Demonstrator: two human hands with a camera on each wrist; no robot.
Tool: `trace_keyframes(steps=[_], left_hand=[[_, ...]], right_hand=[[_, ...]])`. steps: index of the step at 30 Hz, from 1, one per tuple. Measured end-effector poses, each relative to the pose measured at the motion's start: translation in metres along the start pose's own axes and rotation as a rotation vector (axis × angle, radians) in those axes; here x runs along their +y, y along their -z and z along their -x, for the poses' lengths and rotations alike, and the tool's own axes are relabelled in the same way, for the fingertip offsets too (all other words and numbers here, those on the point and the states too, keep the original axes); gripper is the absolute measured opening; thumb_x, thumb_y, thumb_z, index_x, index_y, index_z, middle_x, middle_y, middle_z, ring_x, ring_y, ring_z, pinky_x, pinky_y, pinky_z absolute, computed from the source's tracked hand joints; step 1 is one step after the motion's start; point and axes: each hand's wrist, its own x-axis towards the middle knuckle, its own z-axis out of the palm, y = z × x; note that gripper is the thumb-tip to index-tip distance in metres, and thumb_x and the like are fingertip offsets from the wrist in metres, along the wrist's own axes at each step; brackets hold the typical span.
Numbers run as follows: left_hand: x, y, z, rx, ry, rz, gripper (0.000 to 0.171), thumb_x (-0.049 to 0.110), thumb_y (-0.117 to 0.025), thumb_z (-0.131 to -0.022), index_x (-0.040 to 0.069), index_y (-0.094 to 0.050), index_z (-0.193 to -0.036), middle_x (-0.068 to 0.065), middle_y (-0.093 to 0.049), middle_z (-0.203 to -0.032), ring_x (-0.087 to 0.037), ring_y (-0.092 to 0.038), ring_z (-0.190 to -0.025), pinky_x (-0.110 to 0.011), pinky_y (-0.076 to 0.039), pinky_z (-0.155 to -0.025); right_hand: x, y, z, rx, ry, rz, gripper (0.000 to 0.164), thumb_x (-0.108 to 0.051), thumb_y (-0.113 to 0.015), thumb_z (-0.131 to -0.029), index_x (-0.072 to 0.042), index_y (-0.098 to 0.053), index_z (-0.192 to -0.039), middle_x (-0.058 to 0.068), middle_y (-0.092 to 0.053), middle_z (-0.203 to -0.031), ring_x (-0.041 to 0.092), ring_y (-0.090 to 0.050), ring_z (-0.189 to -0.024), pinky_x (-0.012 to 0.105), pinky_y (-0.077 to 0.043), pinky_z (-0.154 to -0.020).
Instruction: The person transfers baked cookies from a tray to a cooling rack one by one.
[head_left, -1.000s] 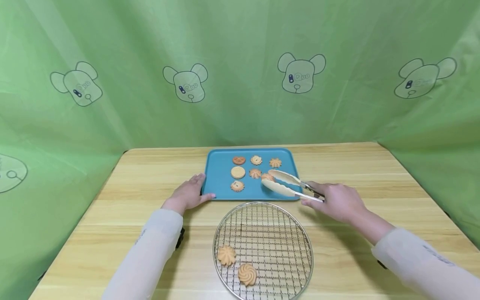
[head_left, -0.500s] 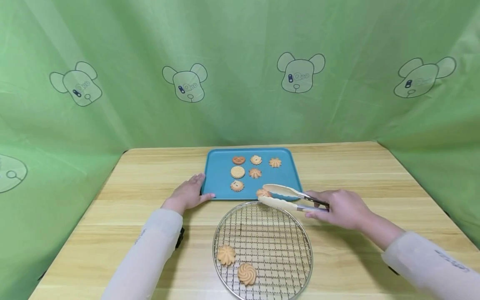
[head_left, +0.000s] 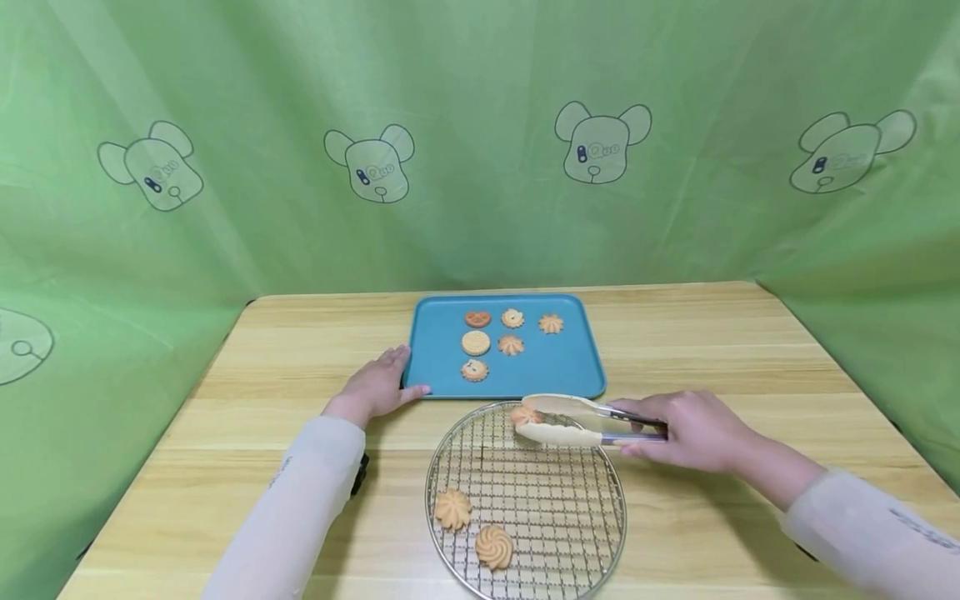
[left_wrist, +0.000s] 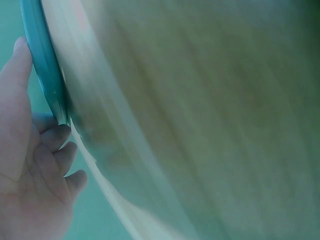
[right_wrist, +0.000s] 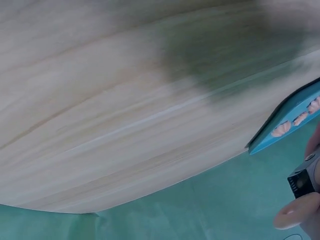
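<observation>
At the lower left corner of the blue tray (head_left: 555, 367), my left hand (head_left: 375, 386) holds the rim, thumb along the front edge and fingers at the side. The left wrist view shows its fingers curled by the tray corner. My right hand (head_left: 701, 429) grips tongs (head_left: 561, 435) with cream scalloped tips. Between these tips sits a flower-shaped cookie (head_left: 526, 416), over the far edge of the round wire rack (head_left: 555, 500); whether it touches the wires I cannot tell. The right wrist view catches only my thumb (right_wrist: 296, 212) and a dark tongs handle (right_wrist: 301, 183).
Several cookies, among them a round one (head_left: 476, 342) and a pretzel-shaped one (head_left: 477, 319), lie on the tray. A ridged cookie (head_left: 453, 509) and a swirl cookie (head_left: 494, 547) rest on the rack's near left. A green curtain (head_left: 480, 233) surrounds the wooden table (head_left: 300, 350).
My right hand has drawn the tongs and the flower-shaped cookie from the tray towards me, over the front rim to the rack's far edge. My left hand has stayed at the tray corner.
</observation>
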Motion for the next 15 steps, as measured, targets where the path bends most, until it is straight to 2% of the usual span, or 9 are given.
trace_keyframes(steps=[2, 5, 10, 15], left_hand=[[0.0, 0.001, 0.0, 0.001, 0.0, 0.001, 0.09, 0.058, -0.048, -0.092, -0.002, -0.016, -0.15, -0.018, -0.018, -0.155, -0.033, -0.016, -0.142, -0.044, -0.015, -0.115], [0.002, 0.002, 0.001, 0.0, 0.0, 0.004, 0.09, 0.058, -0.048, -0.092, -0.002, -0.016, -0.15, -0.018, -0.018, -0.155, -0.033, -0.016, -0.142, -0.044, -0.015, -0.115], [0.002, 0.003, 0.002, 0.004, -0.003, 0.007, 0.089, 0.057, -0.049, -0.092, -0.002, -0.017, -0.15, -0.018, -0.018, -0.155, -0.033, -0.016, -0.142, -0.045, -0.016, -0.115], [0.001, 0.002, 0.001, 0.005, -0.006, 0.005, 0.089, 0.057, -0.049, -0.092, -0.003, -0.017, -0.15, -0.019, -0.018, -0.155, -0.034, -0.017, -0.141, -0.045, -0.016, -0.115]], right_hand=[[0.001, -0.001, 0.002, 0.005, 0.032, -0.011, 0.057, -0.048, -0.076, -0.076, -0.01, -0.069, -0.118, -0.019, -0.058, -0.075, -0.008, -0.03, -0.05, 0.016, -0.032, -0.044], [0.001, -0.001, 0.005, 0.004, 0.075, -0.036, 0.055, -0.046, -0.077, -0.076, -0.011, -0.069, -0.118, -0.017, -0.063, -0.08, -0.009, -0.032, -0.05, 0.014, -0.033, -0.044], [0.0, -0.001, 0.008, -0.008, 0.132, -0.084, 0.053, -0.043, -0.079, -0.076, -0.012, -0.069, -0.118, -0.023, -0.057, -0.079, -0.01, -0.031, -0.051, 0.011, -0.03, -0.043], [-0.002, -0.002, 0.012, -0.015, 0.18, -0.122, 0.055, -0.041, -0.081, -0.073, -0.012, -0.069, -0.118, -0.025, -0.053, -0.075, -0.01, -0.031, -0.052, 0.008, -0.028, -0.043]])
